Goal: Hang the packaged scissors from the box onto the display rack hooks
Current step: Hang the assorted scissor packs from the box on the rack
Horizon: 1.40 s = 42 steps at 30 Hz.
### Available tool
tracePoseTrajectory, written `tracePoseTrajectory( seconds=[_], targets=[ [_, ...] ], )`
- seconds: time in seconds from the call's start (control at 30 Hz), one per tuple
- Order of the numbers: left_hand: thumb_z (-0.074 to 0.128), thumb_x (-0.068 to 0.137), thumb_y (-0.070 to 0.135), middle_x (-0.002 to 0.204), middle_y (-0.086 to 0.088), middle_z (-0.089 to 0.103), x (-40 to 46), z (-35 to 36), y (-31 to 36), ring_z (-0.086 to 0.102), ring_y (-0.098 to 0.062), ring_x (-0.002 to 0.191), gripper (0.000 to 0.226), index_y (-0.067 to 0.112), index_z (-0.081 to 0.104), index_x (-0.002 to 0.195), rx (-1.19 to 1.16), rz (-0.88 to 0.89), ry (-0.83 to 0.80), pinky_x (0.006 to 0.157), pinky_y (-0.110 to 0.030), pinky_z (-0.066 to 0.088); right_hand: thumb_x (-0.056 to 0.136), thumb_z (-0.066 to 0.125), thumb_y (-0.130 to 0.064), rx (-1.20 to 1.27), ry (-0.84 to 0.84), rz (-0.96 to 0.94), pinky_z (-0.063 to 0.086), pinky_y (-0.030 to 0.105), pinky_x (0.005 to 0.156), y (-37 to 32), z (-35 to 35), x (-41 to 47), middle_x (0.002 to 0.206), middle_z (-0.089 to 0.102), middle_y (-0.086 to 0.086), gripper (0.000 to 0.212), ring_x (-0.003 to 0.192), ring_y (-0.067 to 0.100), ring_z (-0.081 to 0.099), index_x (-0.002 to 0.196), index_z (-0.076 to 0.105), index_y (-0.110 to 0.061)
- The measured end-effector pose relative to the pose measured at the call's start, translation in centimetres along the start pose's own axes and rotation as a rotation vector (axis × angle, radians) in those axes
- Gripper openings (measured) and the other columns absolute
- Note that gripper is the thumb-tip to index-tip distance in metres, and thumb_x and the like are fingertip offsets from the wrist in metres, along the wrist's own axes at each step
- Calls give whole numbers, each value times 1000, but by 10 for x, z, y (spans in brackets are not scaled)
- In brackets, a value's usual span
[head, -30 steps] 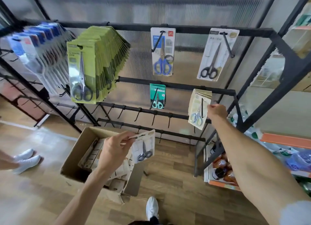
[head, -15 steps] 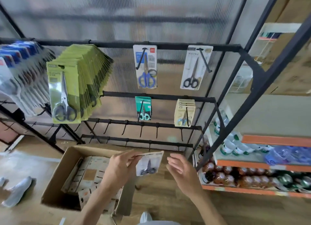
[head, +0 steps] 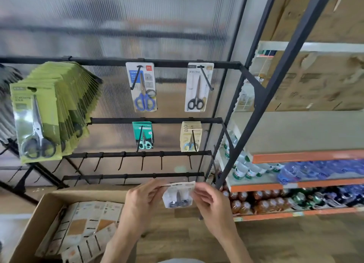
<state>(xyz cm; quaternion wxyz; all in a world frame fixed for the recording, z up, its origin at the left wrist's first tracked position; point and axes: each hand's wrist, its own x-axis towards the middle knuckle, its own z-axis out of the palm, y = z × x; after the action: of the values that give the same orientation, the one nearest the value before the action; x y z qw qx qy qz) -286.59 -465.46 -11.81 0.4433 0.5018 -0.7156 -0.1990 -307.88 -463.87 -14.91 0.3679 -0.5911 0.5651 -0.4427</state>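
A small pale pack of dark-handled scissors (head: 178, 196) is held between both hands, below the rack's lowest bar. My left hand (head: 142, 200) pinches its upper left edge; my right hand (head: 207, 199) pinches its right edge. The cardboard box (head: 37, 221) at the lower left holds several more flat packs (head: 82, 229). The black display rack (head: 157, 153) carries a thick stack of green packs (head: 49, 113), a blue-handled pack (head: 142, 87), a black-handled pack (head: 198, 87), a teal pack (head: 142, 134) and a cream stack (head: 190, 136). The two lower bars have bare hooks (head: 141, 164).
To the right, orange-edged shelves (head: 295, 184) hold water bottles and dark drink bottles. A slanted black upright (head: 262, 109) of the rack stands between those shelves and the hooks. Wooden floor lies below. A translucent ribbed panel backs the rack.
My right hand left the cream stack on the rack and came down to the pack that my left hand holds; now both pinch it. The view tilted up and shifted right.
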Motion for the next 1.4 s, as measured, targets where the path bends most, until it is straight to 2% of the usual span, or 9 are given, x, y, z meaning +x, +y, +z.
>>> tracePoseTrajectory(
  seconds=[0.2,0.4,0.6,0.77,1.0,1.07,1.2,1.3,1.4],
  targets=[
    [76,83,6,93,26,71,-4,-1,3,68,10,84,30,23,72,107,-20,-67,25,72,-9,54,91,67,-28,-57,18,-79,56,19,83,-13,-6,-5,99,71,-23,13,95,1,69,105,67,-32],
    [68,91,21,138,23,54,26,-21,13,50,9,124,60,35,46,145,67,27,-41,99,-7,40,97,64,-19,-30,73,-212,56,20,82,-68,-35,49,101,71,-17,12,95,6,69,108,67,-18],
    [68,91,19,139,20,51,66,-38,22,45,-1,133,63,39,44,145,197,131,-43,108,-25,41,97,64,-22,-10,157,-150,48,6,74,-129,-76,115,97,70,-16,12,89,-9,65,100,61,-34],
    [67,92,22,144,23,46,79,-47,23,32,7,140,61,36,43,146,244,205,-85,112,-26,35,94,67,-24,28,205,51,54,23,78,-130,-91,154,96,73,-6,18,87,9,68,111,69,-17],
    [68,90,24,145,19,49,73,-62,7,38,-2,140,62,36,44,146,270,186,-83,110,-42,44,93,66,-20,25,254,158,60,46,86,-120,-90,172,89,77,-2,13,87,22,74,104,72,-16],
    [67,91,25,145,18,49,71,-67,4,36,-2,141,60,35,44,146,275,162,-71,111,-43,43,93,65,-20,-2,262,155,60,46,85,-123,-87,179,85,76,-1,10,87,25,73,101,72,-17],
    [68,90,21,145,18,49,73,-73,5,36,-3,141,61,34,45,145,297,168,-59,109,-41,45,98,61,-20,-122,293,163,55,29,70,-139,-80,210,92,71,-4,19,78,12,66,112,71,-13],
    [68,90,21,146,17,48,80,-77,10,35,-3,142,61,32,45,145,322,200,-80,111,-38,42,99,58,-12,-167,302,157,55,40,85,-148,-72,245,107,71,9,16,87,13,65,106,70,-5],
    [70,89,18,146,20,47,84,-82,12,31,2,142,62,33,46,145,340,193,-68,114,-26,33,97,60,-8,-169,339,143,59,40,81,-144,-64,277,106,72,17,12,78,17,64,91,70,-7]
  ],
)
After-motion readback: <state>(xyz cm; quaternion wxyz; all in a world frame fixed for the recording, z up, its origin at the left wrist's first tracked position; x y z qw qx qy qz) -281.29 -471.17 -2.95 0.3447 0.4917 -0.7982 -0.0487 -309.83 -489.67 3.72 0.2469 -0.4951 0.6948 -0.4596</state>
